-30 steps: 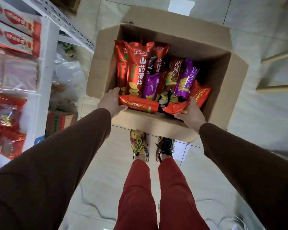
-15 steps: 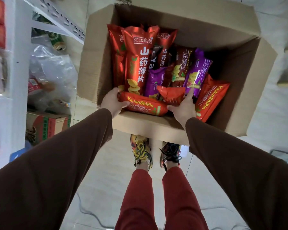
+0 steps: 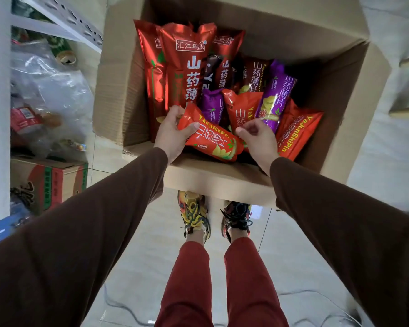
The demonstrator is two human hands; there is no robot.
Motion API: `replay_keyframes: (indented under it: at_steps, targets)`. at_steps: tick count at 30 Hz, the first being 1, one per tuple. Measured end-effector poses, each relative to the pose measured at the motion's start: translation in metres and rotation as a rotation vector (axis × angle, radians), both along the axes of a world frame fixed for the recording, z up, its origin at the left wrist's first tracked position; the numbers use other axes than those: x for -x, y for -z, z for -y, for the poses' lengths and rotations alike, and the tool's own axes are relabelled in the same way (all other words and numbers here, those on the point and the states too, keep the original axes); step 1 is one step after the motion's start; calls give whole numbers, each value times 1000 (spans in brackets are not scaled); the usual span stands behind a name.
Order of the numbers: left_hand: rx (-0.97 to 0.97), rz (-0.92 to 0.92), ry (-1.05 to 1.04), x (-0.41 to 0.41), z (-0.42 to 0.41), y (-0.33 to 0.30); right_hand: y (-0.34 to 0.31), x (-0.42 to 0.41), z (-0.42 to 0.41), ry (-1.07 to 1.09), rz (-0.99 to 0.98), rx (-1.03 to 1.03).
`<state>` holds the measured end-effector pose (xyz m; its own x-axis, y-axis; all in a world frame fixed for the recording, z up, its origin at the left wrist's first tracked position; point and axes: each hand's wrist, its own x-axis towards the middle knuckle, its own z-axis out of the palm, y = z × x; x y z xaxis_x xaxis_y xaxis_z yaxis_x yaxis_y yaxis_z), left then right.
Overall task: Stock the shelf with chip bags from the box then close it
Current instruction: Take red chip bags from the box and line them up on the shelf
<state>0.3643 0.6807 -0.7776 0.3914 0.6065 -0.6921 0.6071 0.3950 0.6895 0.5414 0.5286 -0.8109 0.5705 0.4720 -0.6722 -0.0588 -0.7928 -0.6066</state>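
The glossy orange-red foil chip bag (image 3: 210, 140) that had lain flat along the near wall of the open brown cardboard box (image 3: 354, 95) had been tipped up at its left end since half a second before, and the head view had drawn closer over the box. That suggested the first pick was under way, with nothing yet on the white metal shelf (image 3: 64, 16).

The left hand (image 3: 172, 133) gripped that raised end, thumb over the top and fingers (image 3: 175, 112) curled behind it. The right hand (image 3: 257, 140) had let go of the smaller red bag (image 3: 242, 109) just beyond its fingertips; its fingers were loosely curled and held nothing, beside the bag's lower end.
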Motion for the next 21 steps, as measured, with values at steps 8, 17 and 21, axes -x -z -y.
replay_keyframes:
  at_steps: [8, 17, 21]
  targets:
    - [4, 25, -4, -10, -16, -5, 12, -12, 8, 72, -2, 65]
    - [116, 64, -432, -15, 22, 4, 29, -28, -20, 22, -231, 16]
    - [256, -48, -241, -21, 51, 15, 38, -27, -21, 37, -291, -2]
